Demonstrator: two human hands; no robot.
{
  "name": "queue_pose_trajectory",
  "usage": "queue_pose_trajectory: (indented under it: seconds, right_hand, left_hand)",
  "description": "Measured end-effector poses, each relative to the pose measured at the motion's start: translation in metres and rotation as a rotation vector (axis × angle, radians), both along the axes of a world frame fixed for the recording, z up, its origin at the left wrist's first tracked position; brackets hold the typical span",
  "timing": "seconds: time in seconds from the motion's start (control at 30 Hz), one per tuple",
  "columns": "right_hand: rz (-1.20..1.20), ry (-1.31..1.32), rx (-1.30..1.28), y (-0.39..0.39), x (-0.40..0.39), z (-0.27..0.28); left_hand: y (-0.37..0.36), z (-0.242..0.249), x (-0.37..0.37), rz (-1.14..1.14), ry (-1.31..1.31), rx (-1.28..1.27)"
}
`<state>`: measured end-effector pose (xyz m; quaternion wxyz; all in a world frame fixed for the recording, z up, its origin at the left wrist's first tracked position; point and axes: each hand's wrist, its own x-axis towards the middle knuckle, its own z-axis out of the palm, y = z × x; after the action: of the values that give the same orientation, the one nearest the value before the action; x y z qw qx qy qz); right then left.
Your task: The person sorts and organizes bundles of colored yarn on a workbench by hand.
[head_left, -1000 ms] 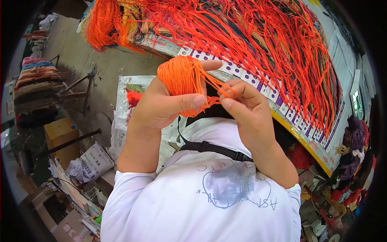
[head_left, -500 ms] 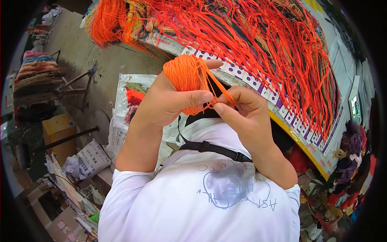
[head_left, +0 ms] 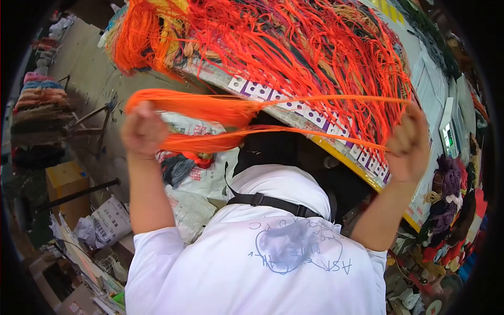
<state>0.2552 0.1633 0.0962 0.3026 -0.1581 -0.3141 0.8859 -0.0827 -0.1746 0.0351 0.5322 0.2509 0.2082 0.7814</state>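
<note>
An orange yarn skein [head_left: 210,111] is stretched sideways between my two hands, its thick loops on the left and thinner strands [head_left: 336,98] on the right. My left hand [head_left: 144,131] is inside the loops at the left end; it is smeared by motion, but its fingers look curled around the yarn. At the right end, my right hand [head_left: 408,144] is closed, with fingers bent on the thin strands drawn out from the skein. The strands run in an upper and a lower line, above my lap and across the table's near edge.
A table with a yellow edge [head_left: 344,161] bears a heap of red-orange strands [head_left: 315,58]. White cards with dark dots [head_left: 302,109] line its near side. Below my left hand lie white plastic bags [head_left: 189,205]; a cardboard box [head_left: 68,184] stands farther left. Yarn bundles [head_left: 446,178] hang at right.
My hands were close together at the compact orange skein. They have since moved far apart, left and right, and the yarn is now drawn out long between them.
</note>
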Motion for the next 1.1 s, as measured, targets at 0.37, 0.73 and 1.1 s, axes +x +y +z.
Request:
queue_pose_trajectory:
  seconds: [0.37,0.73,1.1]
  right_hand:
    - [-1.029,-0.458,0.026,0.262,0.395,0.054]
    - [-0.572,-0.81,0.471,-0.003,-0.032,0.048]
    - [0.14,-1.001,1.098,-0.102,-0.216,-0.109]
  left_hand:
    - [-0.201,0.002,-0.19,0.637,-0.241,-0.064]
    - [-0.026,-0.017,-0.038,0.196,0.029,0.078]
    - [0.107,-0.049,0.009,0.247,0.717,-0.908]
